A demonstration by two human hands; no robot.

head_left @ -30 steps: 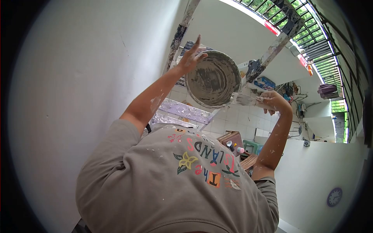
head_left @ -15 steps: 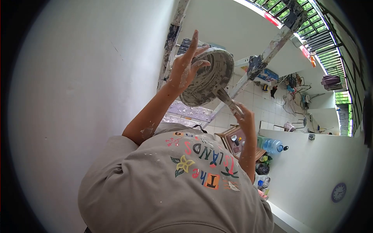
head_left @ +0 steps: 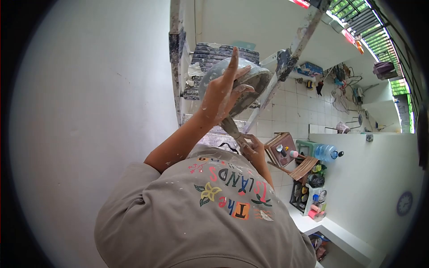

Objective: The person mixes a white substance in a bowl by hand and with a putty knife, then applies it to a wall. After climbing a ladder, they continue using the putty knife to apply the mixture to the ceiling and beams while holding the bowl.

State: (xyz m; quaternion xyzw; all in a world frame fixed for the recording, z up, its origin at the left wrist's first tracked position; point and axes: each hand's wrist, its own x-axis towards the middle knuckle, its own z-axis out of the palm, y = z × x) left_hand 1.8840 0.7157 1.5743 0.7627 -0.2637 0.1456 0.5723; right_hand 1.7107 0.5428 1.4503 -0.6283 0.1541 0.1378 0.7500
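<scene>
My left hand (head_left: 223, 96) grips a round, plaster-smeared bucket (head_left: 255, 89), the thumb over its rim and one finger stretched up along the outside. The bucket is tilted, its mouth turned to the right, with grey-white smears inside. Below it, my right hand (head_left: 254, 149) is closed around the handle of a putty knife (head_left: 231, 127). The broad, coated blade points up at the bucket's lower rim. White specks dot both hands and the left forearm.
A paint-spattered ladder (head_left: 177, 42) stands before me, with dark treads (head_left: 210, 49) behind the bucket. At left rises a white wall (head_left: 98, 102). On the right are a wooden chair (head_left: 282, 149), a blue water bottle (head_left: 326, 152), a wall clock (head_left: 404, 203) and clutter on the tiled floor (head_left: 290, 105).
The bucket has turned, showing more of its outer wall. My right hand and the putty knife have moved left and down, closer under my left hand. The view has shifted.
</scene>
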